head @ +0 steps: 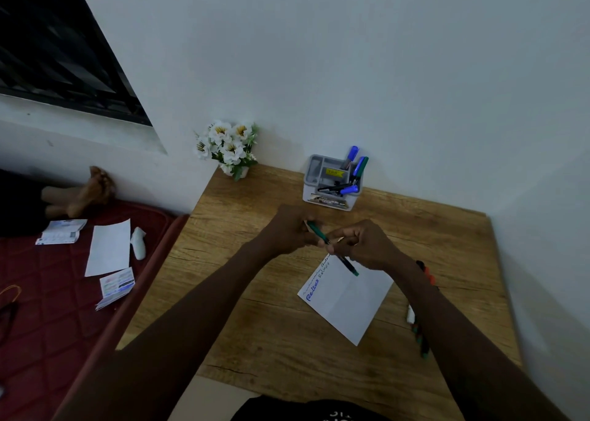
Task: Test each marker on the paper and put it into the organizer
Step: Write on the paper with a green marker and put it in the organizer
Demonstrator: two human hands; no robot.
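Green marker (346, 262): held aslant above the upper left corner of the paper, green end low and to the right; whether the tip touches the sheet cannot be told. Right hand (367, 245): fingers curled around the marker's body. Left hand (292, 229): closed on a green cap or second piece (316, 229) at the marker's upper end, the two hands touching.

Paper (346, 299): white sheet, lying at an angle on the wooden desk (242, 280), blue and dark handwriting along its upper left edge.

Organizer (330, 184): grey and white, compartmented, at the desk's far edge by the wall; several markers with blue and green caps stand in its right compartment, others lie across the front one.

Loose markers (416, 328): a few on the desk to the right of the paper, partly hidden by the right forearm.

Flower pot (228, 147): white blooms, at the desk's far left corner.

Red mattress (48, 293): left of the desk, bearing papers and booklets.
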